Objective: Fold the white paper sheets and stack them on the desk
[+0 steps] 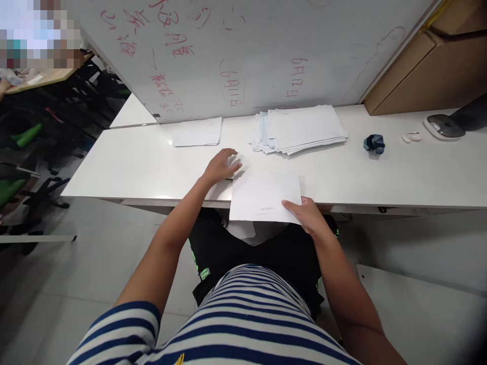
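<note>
My right hand (309, 217) grips a white sheet of paper (258, 195) by its right edge, thumb on top. A few small printed lines show near the sheet's lower edge, which juts past the desk front. My left hand (219, 166) hovers at the sheet's upper left corner, fingers apart and holding nothing. Below that palm a small dark-edged thing shows, too hidden to name. Behind both hands lies a thick, uneven stack of papers (308, 129). To its left is a thinner pile of paper (200, 133).
The white desk (152, 172) runs along a whiteboard (262, 56) with red writing. On the right are a small dark blue object (374, 144), a small white item (411, 137), a grey-topped device (444, 126) and a cardboard box (422, 66). Chairs (26, 137) stand at left.
</note>
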The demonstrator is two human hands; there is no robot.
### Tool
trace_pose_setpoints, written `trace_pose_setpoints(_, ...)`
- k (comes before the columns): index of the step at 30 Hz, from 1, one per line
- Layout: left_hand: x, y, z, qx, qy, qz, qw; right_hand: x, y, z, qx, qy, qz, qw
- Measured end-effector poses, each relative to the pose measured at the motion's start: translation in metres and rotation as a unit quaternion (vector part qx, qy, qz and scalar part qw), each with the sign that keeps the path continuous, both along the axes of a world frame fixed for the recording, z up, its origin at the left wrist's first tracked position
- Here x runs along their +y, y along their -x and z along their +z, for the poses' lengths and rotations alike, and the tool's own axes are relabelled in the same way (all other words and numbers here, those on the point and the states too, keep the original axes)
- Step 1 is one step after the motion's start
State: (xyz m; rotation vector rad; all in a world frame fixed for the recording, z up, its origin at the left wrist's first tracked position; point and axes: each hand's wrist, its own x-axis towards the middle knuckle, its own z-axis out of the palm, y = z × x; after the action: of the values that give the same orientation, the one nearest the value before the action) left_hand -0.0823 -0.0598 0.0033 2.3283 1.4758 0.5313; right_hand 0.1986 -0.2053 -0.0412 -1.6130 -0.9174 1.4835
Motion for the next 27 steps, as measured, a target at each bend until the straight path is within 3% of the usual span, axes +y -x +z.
trace_pose_setpoints(27, -0.0004, -0.0040, 0.0005, 0.039, -0.005, 0.004, 0.999, 0.0010, 0.0007, 0.0022, -0.033, 0.017, -0.007, 0.999)
